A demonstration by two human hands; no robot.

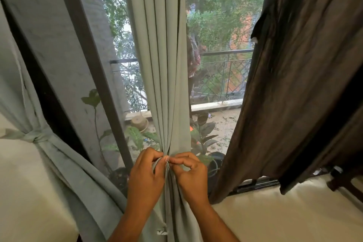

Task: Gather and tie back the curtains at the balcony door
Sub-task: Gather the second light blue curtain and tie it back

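Observation:
A pale green curtain (161, 65) hangs in narrow folds down the middle of the balcony door. My left hand (146, 178) and my right hand (191, 176) meet at its gathered waist, each pinching the bunched cloth between thumb and fingers. A second pale green curtain (59, 155) hangs at the left, cinched by a knotted tie of the same cloth (36, 137). At the right a dark brown curtain (294, 88) hangs loose and untied. The tie in my fingers cannot be told apart from the curtain cloth.
A dark door frame post (92, 68) slants between the left and middle curtains. Behind the mesh stand potted plants (202, 133), an overturned clay pot (139, 123) and the balcony railing (225, 53). A cream cushion (284, 214) lies at the lower right, beside dark wooden furniture (341, 180).

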